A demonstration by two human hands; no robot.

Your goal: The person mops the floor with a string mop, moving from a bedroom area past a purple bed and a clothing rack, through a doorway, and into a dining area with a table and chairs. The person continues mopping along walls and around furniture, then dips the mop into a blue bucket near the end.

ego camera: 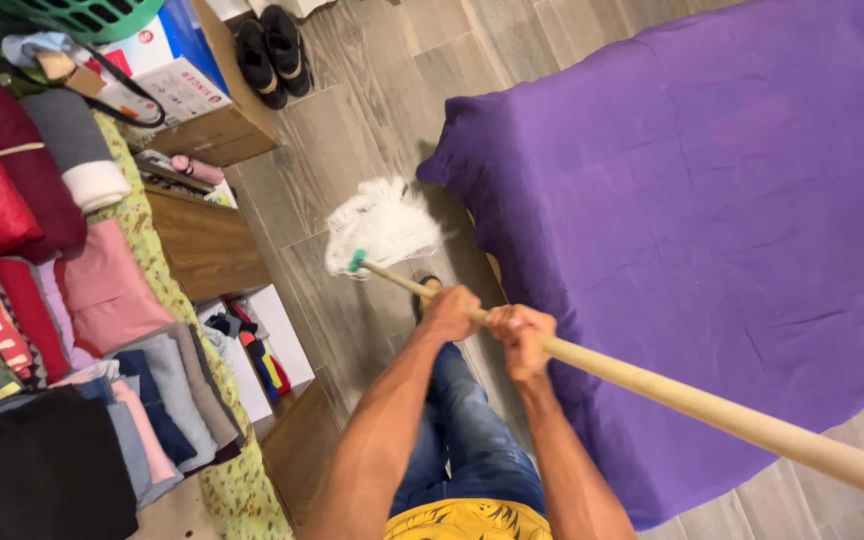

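Left hand [449,312] and right hand [519,340] both clenched around the wooden mop handle [692,402], side by side, forearms stretched forward. White mop head [382,228] rests on the wood floor [352,110] ahead of the hands, just beside the purple bed [712,220]. Handle end blurred; one foot mostly hidden behind the hands.
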